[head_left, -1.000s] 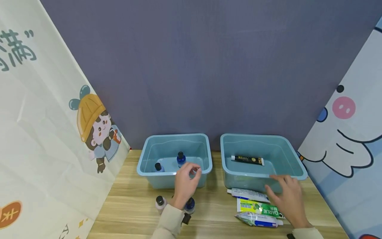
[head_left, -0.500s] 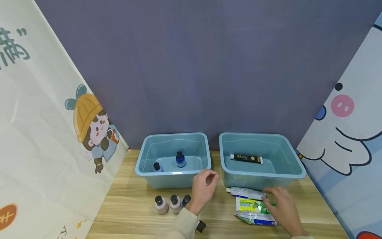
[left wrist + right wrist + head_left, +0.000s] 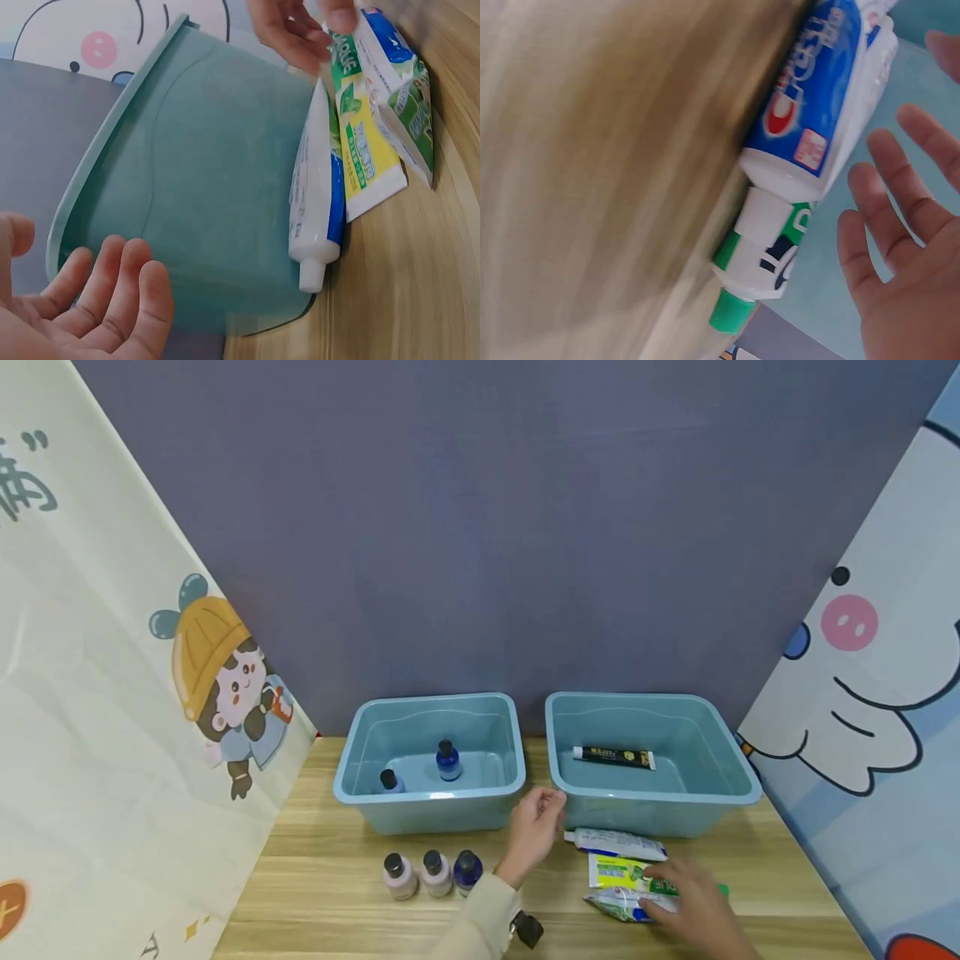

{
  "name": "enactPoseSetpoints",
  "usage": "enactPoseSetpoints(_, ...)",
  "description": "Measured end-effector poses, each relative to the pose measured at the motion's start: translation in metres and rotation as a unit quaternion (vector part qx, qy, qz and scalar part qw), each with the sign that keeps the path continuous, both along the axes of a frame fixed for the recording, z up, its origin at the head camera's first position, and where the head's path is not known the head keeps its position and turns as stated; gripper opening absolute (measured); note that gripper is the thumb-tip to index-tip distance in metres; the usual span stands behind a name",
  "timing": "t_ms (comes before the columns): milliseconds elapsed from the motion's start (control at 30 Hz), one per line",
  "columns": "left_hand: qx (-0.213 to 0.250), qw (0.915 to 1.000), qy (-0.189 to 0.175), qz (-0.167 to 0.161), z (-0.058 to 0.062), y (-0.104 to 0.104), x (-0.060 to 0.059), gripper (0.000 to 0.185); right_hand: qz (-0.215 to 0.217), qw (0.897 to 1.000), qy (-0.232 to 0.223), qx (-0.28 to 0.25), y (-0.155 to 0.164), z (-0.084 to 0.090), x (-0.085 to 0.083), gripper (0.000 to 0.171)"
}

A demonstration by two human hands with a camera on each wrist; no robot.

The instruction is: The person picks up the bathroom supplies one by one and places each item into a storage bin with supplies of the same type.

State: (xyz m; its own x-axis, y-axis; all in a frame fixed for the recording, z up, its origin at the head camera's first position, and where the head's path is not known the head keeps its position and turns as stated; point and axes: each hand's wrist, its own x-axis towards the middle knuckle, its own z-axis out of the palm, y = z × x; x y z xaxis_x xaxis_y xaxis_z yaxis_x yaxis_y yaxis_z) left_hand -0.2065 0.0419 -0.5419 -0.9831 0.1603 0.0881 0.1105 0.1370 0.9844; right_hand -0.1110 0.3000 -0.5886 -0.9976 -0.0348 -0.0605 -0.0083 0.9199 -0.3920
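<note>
Three toothpaste tubes (image 3: 615,843) lie on the worktop (image 3: 300,893) by a blue tub (image 3: 675,816). The right hand (image 3: 693,900), fingers apart, and the loose left hand (image 3: 532,832) hold nothing. Tubes look light, squishy, maybe slippery; pinch one across its middle.

- White tube (image 3: 618,843): capped, lying along the right bin (image 3: 637,815), nearest the left hand (image 3: 535,827).
- Yellow-green tube (image 3: 611,872): green-capped, lying in the middle.
- Blue-and-white tube (image 3: 621,902): white-capped, tail crumpled, lying outermost; right hand (image 3: 696,902) above, contact unclear.
</note>
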Motion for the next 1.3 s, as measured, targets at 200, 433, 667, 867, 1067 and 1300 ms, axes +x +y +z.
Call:
enactPoseSetpoints(200, 0.036, 0.9986, -0.034, 0.015, -0.002, 0.011, -0.005, 0.028, 0.007, 0.999, -0.036, -0.003, -0.002, -0.008, 0.004, 0.055)
enactPoseSetpoints(433, 0.041, 0.9972, -0.043, 0.046, 0.000, 0.018, -0.012, 0.027, 0.040, 0.999, -0.017, 0.032, -0.003, -0.025, 0.005, 0.051)
enactPoseSetpoints(667, 0.067, 0.9948, -0.044, 0.063, -0.001, 0.021, -0.020, 0.028, 0.101, 0.993, 0.025, 0.049, 0.000, -0.033, 0.007, 0.050)
enactPoseSetpoints(867, 0.068, 0.9943, -0.051, 0.064, 0.001, 0.023, -0.024, 0.030, 0.107, 0.992, 0.025, 0.059, -0.003, -0.031, 0.006, 0.050)
enactPoseSetpoints(1067, 0.075, 0.9946, -0.050, 0.052, 0.003, 0.024, -0.028, 0.034, 0.102, 0.993, 0.009, 0.057, -0.007, -0.026, 0.002, 0.050)
enactPoseSetpoints(1300, 0.084, 0.9949, -0.042, 0.037, 0.003, 0.025, -0.032, 0.036, 0.099, 0.991, 0.009, 0.090, -0.007, -0.026, 0.000, 0.049)
